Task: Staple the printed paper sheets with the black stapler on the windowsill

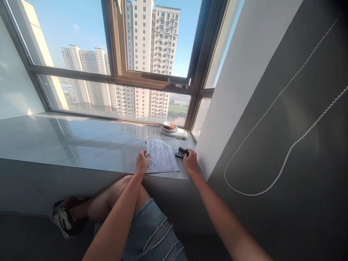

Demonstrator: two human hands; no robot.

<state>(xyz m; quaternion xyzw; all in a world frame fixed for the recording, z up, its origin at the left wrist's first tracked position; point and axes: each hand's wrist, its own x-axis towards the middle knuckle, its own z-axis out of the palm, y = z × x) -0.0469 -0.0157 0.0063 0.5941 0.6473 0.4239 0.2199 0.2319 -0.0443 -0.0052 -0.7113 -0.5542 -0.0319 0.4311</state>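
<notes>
Printed sheets of paper (pixel 161 156) lie near the front edge of the window sill, their far corner slightly curled. My left hand (pixel 143 161) grips their left edge, thumb on top and fingers partly hidden. Just right of the paper, a black stapler (pixel 181 152) rests on the sill, its jaws pointing left toward the sheets. My right hand (pixel 190 161) is closed around the rear end of the stapler. A small gap separates the stapler from the paper's right edge.
Stacked plates (pixel 174 130) stand in the sill's back right corner, with a small dark chain-like item (pixel 181 138) before them. The glossy sill (pixel 81 141) runs left along the window. A white bead cord (pixel 252 194) hangs on the right. My bent knee touches the sill's front.
</notes>
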